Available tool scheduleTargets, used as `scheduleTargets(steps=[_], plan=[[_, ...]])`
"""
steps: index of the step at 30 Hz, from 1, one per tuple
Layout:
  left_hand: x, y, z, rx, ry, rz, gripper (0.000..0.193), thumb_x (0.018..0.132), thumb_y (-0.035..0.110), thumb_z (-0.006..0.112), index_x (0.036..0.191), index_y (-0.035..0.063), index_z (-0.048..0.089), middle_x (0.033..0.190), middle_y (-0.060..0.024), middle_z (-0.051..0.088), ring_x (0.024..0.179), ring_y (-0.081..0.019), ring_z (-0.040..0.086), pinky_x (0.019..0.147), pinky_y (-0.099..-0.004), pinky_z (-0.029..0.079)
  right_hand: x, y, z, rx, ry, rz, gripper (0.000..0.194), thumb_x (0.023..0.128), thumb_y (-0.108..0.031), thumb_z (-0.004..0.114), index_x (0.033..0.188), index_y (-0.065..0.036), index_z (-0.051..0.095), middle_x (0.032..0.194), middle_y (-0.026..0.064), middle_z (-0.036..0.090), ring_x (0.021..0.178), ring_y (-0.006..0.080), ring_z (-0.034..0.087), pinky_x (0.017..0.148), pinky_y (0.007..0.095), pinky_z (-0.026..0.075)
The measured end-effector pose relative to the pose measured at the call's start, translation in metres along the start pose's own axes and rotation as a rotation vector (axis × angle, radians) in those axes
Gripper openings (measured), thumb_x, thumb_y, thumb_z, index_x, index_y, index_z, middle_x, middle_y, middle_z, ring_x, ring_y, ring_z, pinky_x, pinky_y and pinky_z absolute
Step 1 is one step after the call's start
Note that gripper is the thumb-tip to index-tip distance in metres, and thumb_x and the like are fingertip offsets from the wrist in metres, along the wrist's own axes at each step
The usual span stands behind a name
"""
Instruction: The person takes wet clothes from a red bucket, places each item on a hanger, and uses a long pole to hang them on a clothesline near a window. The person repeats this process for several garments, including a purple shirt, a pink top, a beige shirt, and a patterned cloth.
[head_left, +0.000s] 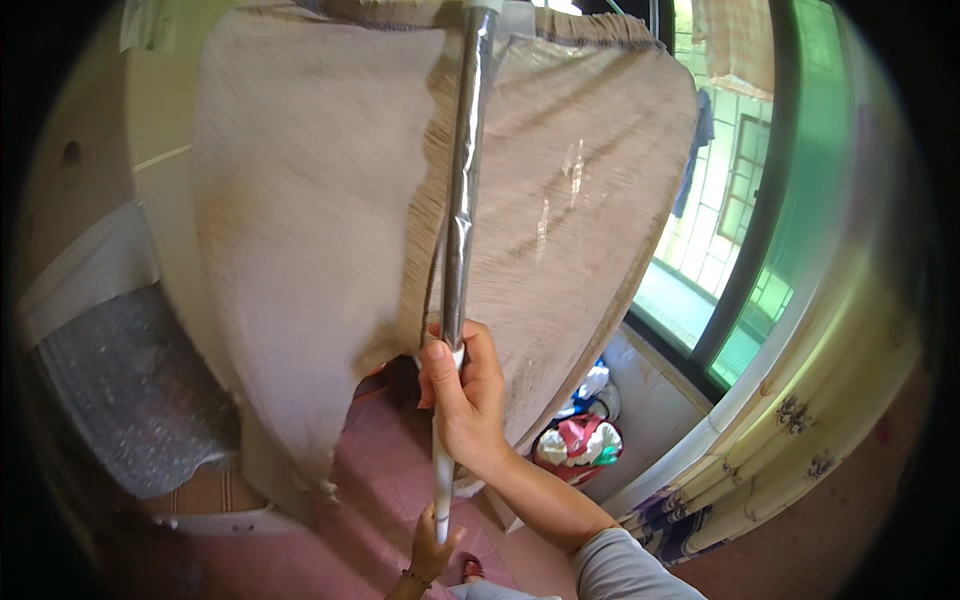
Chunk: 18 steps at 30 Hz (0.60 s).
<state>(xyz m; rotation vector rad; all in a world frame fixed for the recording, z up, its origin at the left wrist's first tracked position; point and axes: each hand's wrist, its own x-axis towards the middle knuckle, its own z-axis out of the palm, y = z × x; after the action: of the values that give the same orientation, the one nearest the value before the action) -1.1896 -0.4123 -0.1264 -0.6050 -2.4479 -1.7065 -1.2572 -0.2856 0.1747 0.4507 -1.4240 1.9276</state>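
A long pole (463, 180), metallic above and white below, runs up the middle of the view. My right hand (466, 394) is closed around it where the metal part meets the white part. Lower down, my left hand (433, 546), with a dark beaded bracelet at the wrist, is at the white end of the pole, its thumb apart; the fingers are partly hidden. A large beige cloth (322, 172) with gathered edges hangs at the pole, spread to both sides of it. The cloth's attachment at the top of the view cannot be made out.
To the right are an open sliding window (750, 202) and a patterned yellow curtain (795, 405). Below the window stands a red container (574, 472) with bags in it. A grey speckled cover (142, 390) lies at left. The floor (382, 457) is pink tile.
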Motion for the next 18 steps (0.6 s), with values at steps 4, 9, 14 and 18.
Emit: scheduleTargets(steps=[4, 9, 14, 18], plan=[[0.097, -0.021, 0.005, -0.092, 0.069, 0.063, 0.028, 0.083, 0.025, 0.068, 0.085, 0.0027, 0.051, 0.066, -0.0119, 0.058, 0.059, -0.0282, 0.06, 0.054, -0.0372, 0.047, 0.06, 0.007, -0.004, 0.049, -0.159, -0.03, 0.04, 0.096, -0.017, 0.051, 0.129, -0.003, 0.036, 0.1, 0.0078, 0.054, 0.086, 0.0131, 0.055, 0.074, 0.0263, 0.045], [0.244, -0.004, -0.019, -0.303, 0.177, 0.276, 0.024, 0.087, 0.026, 0.063, 0.084, 0.0044, 0.052, 0.063, -0.0011, 0.052, 0.052, -0.0096, 0.049, 0.047, -0.0262, 0.041, 0.1, 0.065, -0.026, -0.336, -0.262, -0.311, 0.07, 0.087, -0.017, 0.065, 0.142, 0.002, 0.026, 0.134, 0.019, 0.043, 0.122, 0.0289, 0.044, 0.103, 0.0398, 0.034], [0.384, 0.063, -0.048, -0.531, 0.03, 0.23, 0.017, 0.091, 0.02, 0.056, 0.094, 0.0033, 0.054, 0.062, 0.0036, 0.048, 0.051, -0.0044, 0.043, 0.045, -0.0203, 0.035, 0.095, 0.177, -0.065, -0.559, -0.275, -0.206, 0.074, 0.081, -0.017, 0.072, 0.139, 0.002, 0.031, 0.136, 0.0162, 0.042, 0.12, 0.0258, 0.045, 0.102, 0.0362, 0.034], [0.475, 0.102, -0.041, -0.63, -0.117, 0.389, 0.025, 0.096, 0.027, 0.05, 0.085, 0.0053, 0.047, 0.06, 0.0002, 0.047, 0.048, -0.0065, 0.044, 0.043, -0.021, 0.037, 0.087, 0.243, -0.084, -0.641, -0.198, 0.004, 0.081, 0.076, -0.023, 0.077, 0.14, -0.002, 0.032, 0.131, 0.0146, 0.045, 0.116, 0.0247, 0.047, 0.097, 0.0357, 0.038]])
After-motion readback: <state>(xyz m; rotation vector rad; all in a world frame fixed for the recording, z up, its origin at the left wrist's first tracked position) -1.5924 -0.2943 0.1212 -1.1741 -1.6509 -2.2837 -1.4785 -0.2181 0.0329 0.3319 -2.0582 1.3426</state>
